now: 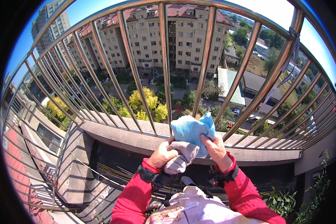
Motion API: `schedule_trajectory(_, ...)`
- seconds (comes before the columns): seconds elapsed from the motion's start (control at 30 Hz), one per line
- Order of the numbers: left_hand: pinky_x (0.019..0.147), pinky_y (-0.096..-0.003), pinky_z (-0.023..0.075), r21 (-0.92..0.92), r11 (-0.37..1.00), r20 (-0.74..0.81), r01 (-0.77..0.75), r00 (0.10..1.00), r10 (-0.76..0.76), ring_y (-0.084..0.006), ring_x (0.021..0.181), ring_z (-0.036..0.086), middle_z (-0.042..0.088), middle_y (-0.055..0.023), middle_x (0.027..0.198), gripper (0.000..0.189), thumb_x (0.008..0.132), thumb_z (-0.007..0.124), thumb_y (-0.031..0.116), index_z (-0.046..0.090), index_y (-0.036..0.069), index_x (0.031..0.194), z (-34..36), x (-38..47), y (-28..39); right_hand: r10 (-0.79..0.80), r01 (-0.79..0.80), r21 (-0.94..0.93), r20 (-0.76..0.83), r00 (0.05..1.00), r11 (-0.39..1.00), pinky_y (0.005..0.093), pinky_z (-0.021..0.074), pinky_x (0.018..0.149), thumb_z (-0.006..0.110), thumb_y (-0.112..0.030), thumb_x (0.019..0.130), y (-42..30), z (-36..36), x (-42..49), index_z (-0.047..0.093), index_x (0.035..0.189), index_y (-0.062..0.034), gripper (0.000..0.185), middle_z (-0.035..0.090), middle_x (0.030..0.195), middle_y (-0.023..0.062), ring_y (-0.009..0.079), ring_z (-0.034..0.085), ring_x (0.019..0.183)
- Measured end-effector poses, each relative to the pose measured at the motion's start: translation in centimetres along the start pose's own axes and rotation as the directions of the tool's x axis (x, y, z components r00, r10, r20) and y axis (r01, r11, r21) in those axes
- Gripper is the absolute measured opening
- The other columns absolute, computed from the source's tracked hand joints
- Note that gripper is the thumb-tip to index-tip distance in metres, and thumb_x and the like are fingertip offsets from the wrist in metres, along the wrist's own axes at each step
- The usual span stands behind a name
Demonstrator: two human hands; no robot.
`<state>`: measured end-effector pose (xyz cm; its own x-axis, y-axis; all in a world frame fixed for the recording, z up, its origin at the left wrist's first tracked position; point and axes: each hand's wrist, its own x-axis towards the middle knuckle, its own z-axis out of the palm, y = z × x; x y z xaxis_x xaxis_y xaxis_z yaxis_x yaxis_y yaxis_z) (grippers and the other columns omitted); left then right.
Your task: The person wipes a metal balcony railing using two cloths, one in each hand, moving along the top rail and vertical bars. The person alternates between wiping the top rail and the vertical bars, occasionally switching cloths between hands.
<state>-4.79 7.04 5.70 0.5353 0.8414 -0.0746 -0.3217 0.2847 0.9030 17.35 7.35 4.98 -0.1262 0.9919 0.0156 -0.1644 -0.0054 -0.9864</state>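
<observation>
A light blue textured cloth (191, 129) is bunched between my two hands, in front of the metal railing (165, 70). My left hand (163, 153) grips a folded greyish terry cloth (182, 156), its thumb pressed over it. The blue cloth touches the fingers of that hand as well, though the fingertips are hidden behind the cloths. My right hand (216, 147) pinches the lower right side of the blue cloth, thumb on top. Both hands are held above the stone ledge (128, 137) at the railing's foot.
Railing bars curve around the front and both sides. A strip of fabric (285, 70) is tied to the right corner post. Below lie bundled poles (114, 170) and a thin stick (95, 172). Leafy plants (282, 201) grow at lower right. Beyond the bars, an apartment building (190, 42) rises far below.
</observation>
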Motion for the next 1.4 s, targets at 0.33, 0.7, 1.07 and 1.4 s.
schedule_trajectory(0.33, 0.087, -0.0286, 0.0451, -0.121, 0.989, 0.037, -0.081, 0.996, 0.086, -0.0155, 0.099, 0.055, 0.055, -0.0081, 0.111, 0.052, 0.076, 0.053, 0.002, 0.040, 0.000, 0.126, -0.6, -0.4, -1.0, 0.064, -0.059, 0.176, -0.026, 0.998, 0.983, 0.0319, 0.0445, 0.088, 0.059, -0.010, 0.085, 3.7, -0.2, 0.3, 0.046, 0.123, -0.0011, 0.042, 0.055, 0.114, 0.0101, 0.0173, 0.056, 0.101)
schedule_trajectory(0.7, 0.084, -0.0277, 0.0464, -0.100, 0.993, 0.146, 0.061, 0.988, -0.046, -0.0151, 0.097, 0.057, 0.055, -0.0095, 0.112, 0.057, 0.078, 0.061, 0.019, 0.040, 0.001, 0.127, 0.1, 0.1, -1.0, 0.185, -0.359, 0.480, 0.371, 0.910, 0.801, 0.0326, 0.0382, 0.097, 0.056, -0.027, 0.089, 2.1, 3.0, -1.5, 0.021, 0.141, -0.0103, 0.065, 0.043, 0.131, 0.0079, 0.0188, 0.044, 0.116)
schedule_trajectory(1.07, 0.097, -0.0312, 0.0381, 0.085, 0.990, 0.096, -0.116, 0.990, 0.108, -0.0188, 0.113, 0.050, 0.049, -0.0133, 0.126, 0.055, 0.077, 0.051, 0.002, 0.039, -0.004, 0.131, 1.7, -0.6, 2.5, 0.065, -0.099, 0.410, 0.097, 0.993, 0.907, 0.0269, 0.0484, 0.079, 0.053, -0.018, 0.092, -0.6, -0.2, -0.7, 0.050, 0.118, -0.0009, 0.031, 0.060, 0.104, 0.0054, 0.0116, 0.058, 0.090)
schedule_trajectory(1.4, 0.067, -0.0258, 0.0537, 0.012, 0.803, -0.248, -0.596, 0.776, 0.579, -0.0158, 0.079, 0.062, 0.063, -0.0101, 0.098, 0.027, 0.089, 0.052, 0.015, 0.056, 0.001, 0.111, -5.8, 5.0, 8.5, -0.729, 0.773, -0.215, -0.547, 0.411, 0.597, 0.0235, 0.0434, 0.073, 0.051, -0.023, 0.093, -17.3, -7.2, 6.4, 0.052, 0.117, -0.0007, 0.033, 0.059, 0.100, 0.0038, 0.0091, 0.052, 0.084)
